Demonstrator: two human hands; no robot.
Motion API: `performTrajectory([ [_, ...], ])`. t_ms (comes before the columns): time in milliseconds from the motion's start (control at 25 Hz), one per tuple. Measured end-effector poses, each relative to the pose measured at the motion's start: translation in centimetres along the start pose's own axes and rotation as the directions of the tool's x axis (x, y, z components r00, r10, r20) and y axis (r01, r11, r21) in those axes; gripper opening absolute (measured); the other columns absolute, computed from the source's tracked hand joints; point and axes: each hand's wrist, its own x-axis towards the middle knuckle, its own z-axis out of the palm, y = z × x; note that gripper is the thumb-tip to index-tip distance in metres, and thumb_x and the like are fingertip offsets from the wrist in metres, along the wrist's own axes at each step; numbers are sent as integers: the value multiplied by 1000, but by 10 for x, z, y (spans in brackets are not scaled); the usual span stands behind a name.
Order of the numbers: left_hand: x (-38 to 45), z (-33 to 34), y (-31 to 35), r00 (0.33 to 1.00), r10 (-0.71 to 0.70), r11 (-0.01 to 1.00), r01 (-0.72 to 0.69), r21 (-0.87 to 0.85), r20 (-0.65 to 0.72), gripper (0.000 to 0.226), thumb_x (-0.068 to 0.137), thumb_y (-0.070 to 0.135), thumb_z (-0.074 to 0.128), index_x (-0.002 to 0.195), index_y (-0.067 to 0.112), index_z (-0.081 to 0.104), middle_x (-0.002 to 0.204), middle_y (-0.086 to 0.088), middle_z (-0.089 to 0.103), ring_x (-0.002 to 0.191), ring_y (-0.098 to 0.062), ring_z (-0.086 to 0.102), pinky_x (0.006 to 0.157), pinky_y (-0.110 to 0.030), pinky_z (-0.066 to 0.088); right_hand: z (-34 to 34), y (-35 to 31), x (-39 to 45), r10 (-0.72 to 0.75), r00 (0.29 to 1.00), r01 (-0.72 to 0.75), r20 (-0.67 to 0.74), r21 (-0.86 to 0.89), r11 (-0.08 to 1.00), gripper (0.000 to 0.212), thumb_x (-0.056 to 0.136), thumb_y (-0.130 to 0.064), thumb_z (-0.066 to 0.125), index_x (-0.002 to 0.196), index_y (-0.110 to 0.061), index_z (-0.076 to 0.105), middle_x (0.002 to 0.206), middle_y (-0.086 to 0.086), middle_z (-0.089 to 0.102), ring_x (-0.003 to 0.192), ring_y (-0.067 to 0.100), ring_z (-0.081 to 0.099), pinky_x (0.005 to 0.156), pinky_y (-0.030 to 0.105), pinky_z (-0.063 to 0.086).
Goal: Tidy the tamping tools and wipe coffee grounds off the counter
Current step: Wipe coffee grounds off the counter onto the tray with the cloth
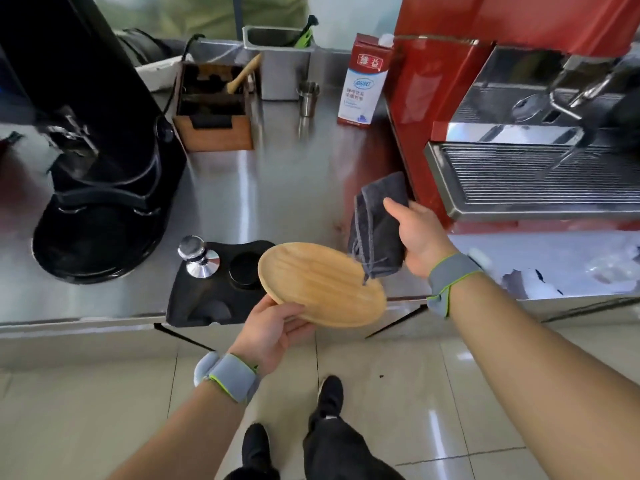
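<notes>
Now hands (273, 327) gripping tray (322, 284), cloth (377, 230)

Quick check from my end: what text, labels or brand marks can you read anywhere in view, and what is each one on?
Milk carton, red band near the top: two large Chinese characters, seemingly "维益", though soft.
Milk carton, blue oval logo below it: too blurred to read.
Milk carton, small lines under the logo: too small to read.
Grinder, espresso machine, tamper, mat, wooden tray, cloth: no text visible.
</notes>
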Motion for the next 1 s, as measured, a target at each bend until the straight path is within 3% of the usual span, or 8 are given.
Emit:
performTrajectory([
  [160,20,19,-8,998,-19,998,15,-55,-63,36,87,-5,57,117,13,61,102,-10,78,93,-29,75,69,-36,61,2,-24,84,-184,982,187,42,-334,924,21,88,-29,60,99,-14,70,104,16,72,98,33,67,86,47,55],
  [320,38,41,-13,993,-21,994,8,-105,-120,38,86,-7,57,117,16,62,106,-11,77,97,-31,73,73,-37,60,10,-31,160,-378,921,291,96,-816,500,32,87,-35,52,96,-6,64,99,22,69,95,42,62,74,40,47],
  [400,39,48,-12,994,-13,993,1,-117,-109,40,86,-7,57,120,14,61,108,-12,76,98,-31,73,76,-39,60,11,-26,180,-423,901,233,90,-925,299,29,87,-34,51,96,-9,62,103,23,68,95,45,62,72,38,44],
  [520,48,59,-10,991,-4,988,-17,-152,-132,42,87,-8,56,122,13,59,107,-13,76,97,-31,73,76,-39,60,20,0,203,-329,935,199,135,-965,169,23,87,-26,51,100,-10,62,106,21,67,96,44,62,70,35,39],
  [680,51,67,-12,988,5,986,-31,-163,-153,39,87,-7,55,121,12,59,105,-13,77,98,-31,73,80,-42,60,31,34,208,-222,951,244,215,-964,110,24,88,-25,49,104,-12,62,108,18,67,97,42,62,69,34,36],
  [800,54,67,-16,983,-2,983,-31,-179,-182,38,86,-7,57,120,10,59,103,-13,77,95,-31,74,80,-42,60,40,39,212,-210,941,298,265,-944,142,29,90,-33,46,106,-12,60,111,18,66,97,42,62,69,34,37],
  [880,52,68,-18,983,2,980,-39,-197,-184,39,85,-7,57,120,10,59,103,-12,76,94,-31,74,78,-41,60,45,43,211,-149,914,402,379,-895,191,38,93,-34,43,122,-11,54,130,18,57,115,40,54,84,37,42],
  [1000,50,66,-20,983,8,977,-47,-207,-182,43,83,-6,58,122,11,59,103,-13,77,92,-31,74,78,-41,60,43,49,214,-82,820,572,567,-801,178,51,97,-30,41,144,-12,35,155,11,31,141,32,27,114,42,21],
])
